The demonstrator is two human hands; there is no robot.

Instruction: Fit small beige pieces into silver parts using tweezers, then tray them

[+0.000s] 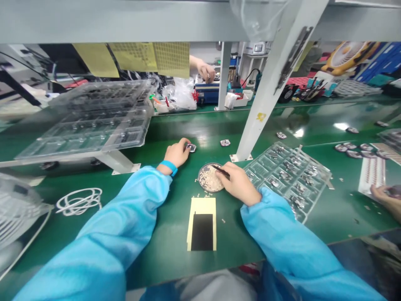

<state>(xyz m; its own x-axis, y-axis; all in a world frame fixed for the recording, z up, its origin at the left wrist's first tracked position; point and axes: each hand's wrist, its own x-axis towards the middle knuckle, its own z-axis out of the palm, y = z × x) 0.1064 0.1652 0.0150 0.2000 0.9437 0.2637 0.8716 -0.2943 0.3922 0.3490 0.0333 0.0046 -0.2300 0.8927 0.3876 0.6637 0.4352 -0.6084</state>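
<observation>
My left hand [178, 154] has its fingers closed on the edge of a small pale-rimmed electronic part [191, 147] on the green bench. Dark tweezers [222, 170] are pinched in my right hand [238, 182]. Their tips reach over a round dish [201, 185] full of tiny cream-coloured pieces [210, 177]; whether they grip one is too small to tell. A few pieces lie spilled around the rim. A similar electronic part [224, 143] rests beyond the dish. Nearer me lies a yellow sheet [203, 205] with a black rectangle [202, 232] on it.
A clear compartment tray [260, 169] of small parts lies at right, near a slanted white post [257, 113]. Stacked clear trays [90, 129], a coiled white cable [79, 200] and a fan [19, 217] stand left. Other people's hands show behind [205, 71] and far right [384, 194].
</observation>
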